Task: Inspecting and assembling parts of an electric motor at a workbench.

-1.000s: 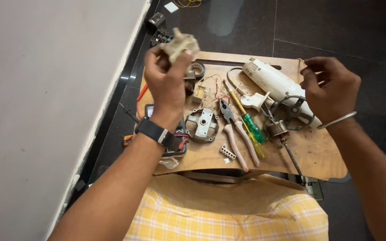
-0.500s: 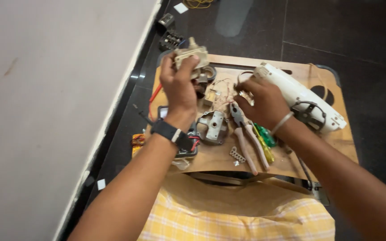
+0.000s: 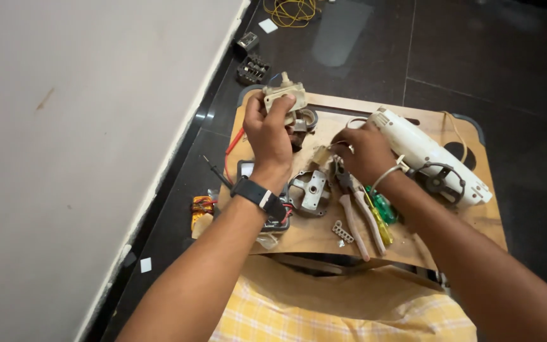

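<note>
My left hand [image 3: 269,135] holds a small beige plastic switch block [image 3: 284,96] raised above the wooden board [image 3: 324,235]. A black watch sits on that wrist. My right hand [image 3: 363,152] rests lower on the board, fingers pinched around thin wires and a small cream part [image 3: 320,156], next to the white appliance housing [image 3: 427,156]. Below the hands lie a grey metal bracket [image 3: 311,190], pliers [image 3: 351,209] and a green and yellow screwdriver [image 3: 382,215].
The board sits over my lap, above a yellow checked cloth [image 3: 343,313]. A white wall [image 3: 77,126] runs along the left. On the dark floor lie a black part [image 3: 252,68], a yellow wire coil [image 3: 292,11] and an orange part [image 3: 201,206].
My right hand came in from the far right and down onto the wires at the board's middle. My left hand stayed raised with the beige block.
</note>
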